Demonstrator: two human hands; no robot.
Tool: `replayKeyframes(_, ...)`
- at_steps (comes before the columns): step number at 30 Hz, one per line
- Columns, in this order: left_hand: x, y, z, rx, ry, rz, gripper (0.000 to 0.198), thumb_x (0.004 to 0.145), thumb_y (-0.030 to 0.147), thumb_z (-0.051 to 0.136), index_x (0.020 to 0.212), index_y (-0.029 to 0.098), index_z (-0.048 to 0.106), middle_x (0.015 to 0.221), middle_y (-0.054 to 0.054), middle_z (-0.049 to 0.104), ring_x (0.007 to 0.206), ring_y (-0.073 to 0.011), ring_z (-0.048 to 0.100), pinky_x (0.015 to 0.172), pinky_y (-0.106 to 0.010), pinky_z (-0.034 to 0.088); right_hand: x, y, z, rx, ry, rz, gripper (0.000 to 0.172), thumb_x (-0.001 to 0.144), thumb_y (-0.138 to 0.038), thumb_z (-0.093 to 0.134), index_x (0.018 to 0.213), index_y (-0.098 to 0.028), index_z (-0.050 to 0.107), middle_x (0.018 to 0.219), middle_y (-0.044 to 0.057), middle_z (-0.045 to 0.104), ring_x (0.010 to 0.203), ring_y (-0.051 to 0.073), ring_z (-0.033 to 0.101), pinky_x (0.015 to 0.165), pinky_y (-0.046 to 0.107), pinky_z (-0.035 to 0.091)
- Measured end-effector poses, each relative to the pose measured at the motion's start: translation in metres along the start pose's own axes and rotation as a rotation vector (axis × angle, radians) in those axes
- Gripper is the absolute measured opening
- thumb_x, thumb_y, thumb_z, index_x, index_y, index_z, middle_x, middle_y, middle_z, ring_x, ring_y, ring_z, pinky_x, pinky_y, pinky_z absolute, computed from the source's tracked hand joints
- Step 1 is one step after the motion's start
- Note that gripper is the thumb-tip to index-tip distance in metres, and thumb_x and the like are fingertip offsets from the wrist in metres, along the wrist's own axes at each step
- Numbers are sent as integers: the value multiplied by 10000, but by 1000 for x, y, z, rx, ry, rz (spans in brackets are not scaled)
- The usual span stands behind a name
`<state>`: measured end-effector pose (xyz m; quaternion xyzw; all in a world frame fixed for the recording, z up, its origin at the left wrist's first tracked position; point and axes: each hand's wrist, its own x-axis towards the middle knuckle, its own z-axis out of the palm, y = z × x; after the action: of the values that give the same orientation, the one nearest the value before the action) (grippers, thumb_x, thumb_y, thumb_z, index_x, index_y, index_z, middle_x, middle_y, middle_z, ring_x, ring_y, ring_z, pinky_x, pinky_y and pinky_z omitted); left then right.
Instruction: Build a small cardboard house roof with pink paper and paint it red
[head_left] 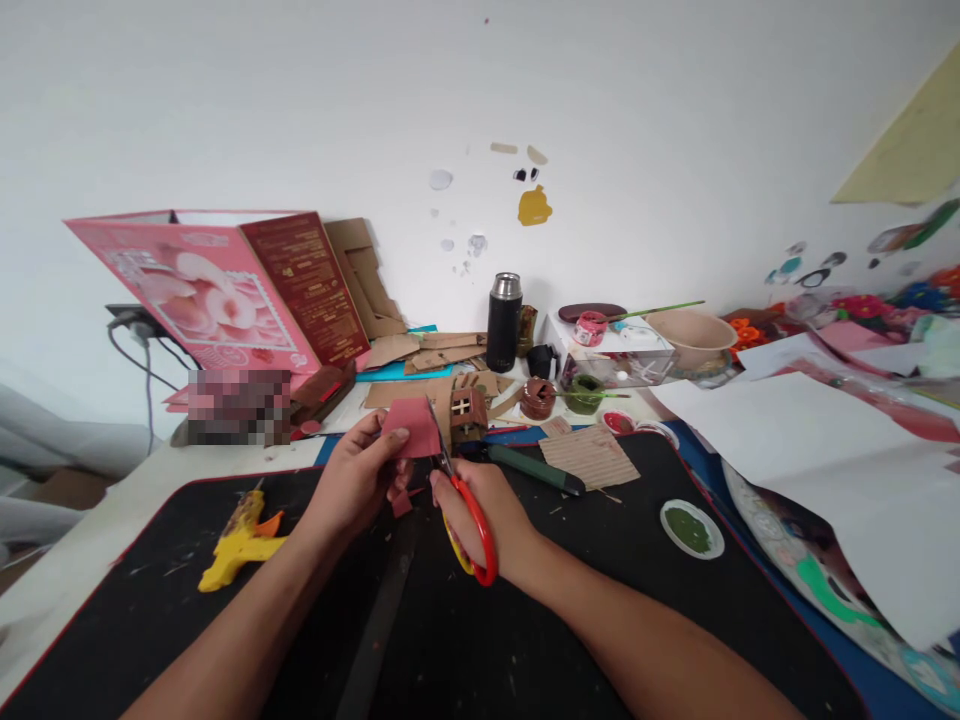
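Note:
My left hand (365, 468) pinches a small piece of dusty-red card (412, 425) between thumb and fingers, raised above the black mat (300, 640). In my right hand (491, 505) are scissors (484, 545) with red and yellow handles, their blades pointing up along the card's right edge. How far the blades are apart I cannot tell. Below the left fingers is a small red scrap (402, 504). Just behind the scissors stands a small brown cardboard house-like model (469, 412) with a window.
A yellow glue gun (238, 545) lies at left. A dark green cutter (536, 470), corrugated cardboard (592, 457) and a lid of green paint (691, 530) lie at right. Behind stand paint jars (583, 395), a black flask (504, 325) and a pink box (225, 300).

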<state>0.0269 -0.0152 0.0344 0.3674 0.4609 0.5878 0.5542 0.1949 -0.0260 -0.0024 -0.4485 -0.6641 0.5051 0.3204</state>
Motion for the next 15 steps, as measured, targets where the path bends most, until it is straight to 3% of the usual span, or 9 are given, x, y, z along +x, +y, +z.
replayKeyframes(9, 1, -3, 0, 14, -20, 9, 453, 653, 410, 934, 859, 216, 580, 503, 92, 551, 353, -88, 475, 322, -154, 335, 2, -5, 1, -120, 66, -67, 316, 1039, -307, 566, 741, -205, 597, 619, 4, 610, 567, 157, 575, 577, 252, 378)
replayKeyframes(13, -1, -3, -1, 55, -84, -32, 445, 683, 443, 919, 858, 215, 579, 492, 80, 560, 335, -95, 466, 314, -169, 345, -2, -8, 5, -82, 22, -126, 251, 1006, -246, 568, 778, -188, 657, 713, 23, 677, 648, 163, 614, 621, 245, 410)
replayKeyframes(15, 2, 2, -5, 27, -47, -5, 437, 679, 418, 915, 833, 221, 557, 482, 93, 527, 338, -86, 443, 312, -160, 318, -3, -7, 6, -59, 17, -113, 290, 1018, -303, 577, 761, -189, 649, 666, 8, 639, 630, 160, 597, 598, 241, 396)
